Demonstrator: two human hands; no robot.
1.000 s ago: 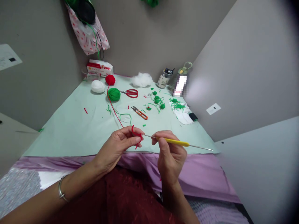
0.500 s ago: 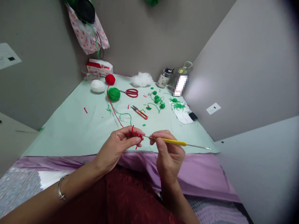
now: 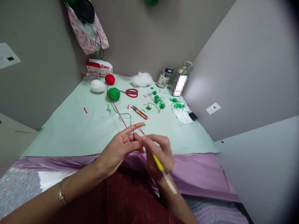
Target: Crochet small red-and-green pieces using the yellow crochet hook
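Red yarn [image 3: 121, 119] runs from the red ball [image 3: 110, 79] down to my left hand [image 3: 120, 146]. It passes over my raised left index finger, while the thumb and other fingers pinch a small bit of red yarn work, partly hidden. My right hand [image 3: 161, 152] grips a crochet hook [image 3: 158, 162] with a yellow handle, its rear end angled down toward my right wrist. The hook's tip is at the yarn beside my left fingertips, mostly covered by my right fingers. Both hands meet above the table's front edge.
A green yarn ball [image 3: 114, 94], a white yarn ball [image 3: 97, 86], red-handled scissors [image 3: 132, 93] and orange thread snips [image 3: 140, 112] lie beyond my hands. Behind are white stuffing [image 3: 141, 79] and a jar [image 3: 163, 78]. Small green balls [image 3: 156, 99] sit at the right.
The hook has swung from pointing rightward to slanting down toward me. My left index finger has stretched out with yarn over it, and my right hand has moved left against the left.
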